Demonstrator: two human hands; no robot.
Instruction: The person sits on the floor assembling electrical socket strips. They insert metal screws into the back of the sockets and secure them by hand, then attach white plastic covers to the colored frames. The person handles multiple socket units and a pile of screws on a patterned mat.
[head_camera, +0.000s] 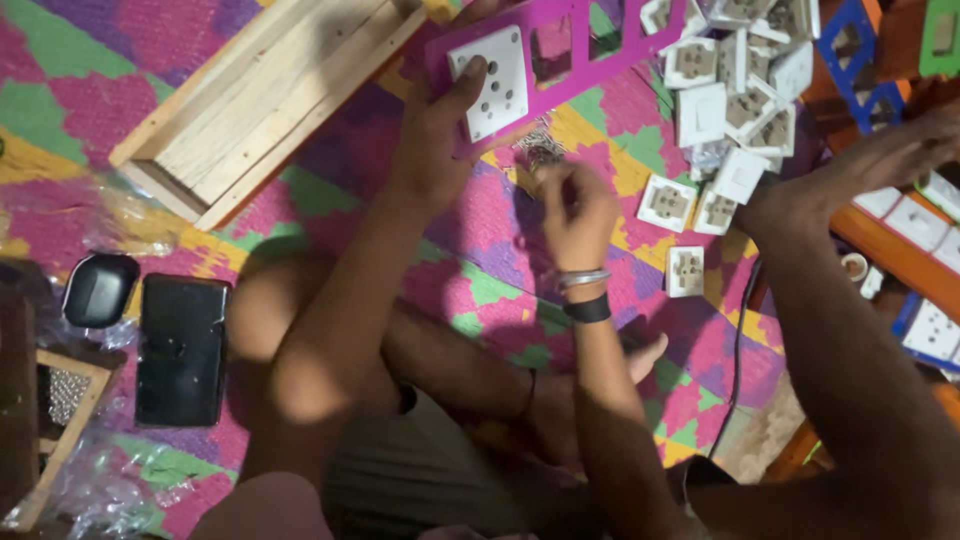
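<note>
Screws (540, 150) lay in a small heap just beyond the right hand (578, 212), whose fingers were pinched closed above it. The left hand (440, 130) pressed the white socket (490, 80) into the pink plate (570, 45), farther up.

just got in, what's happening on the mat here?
A person sits cross-legged on a patterned mat. Their left hand holds a white socket module against a magenta switch plate. Their right hand is pinched just below a small pile of screws; whether it holds one is unclear. Loose white socket modules lie heaped to the right, where another person's foot rests. A wooden box lies upper left, a black phone lower left.
</note>
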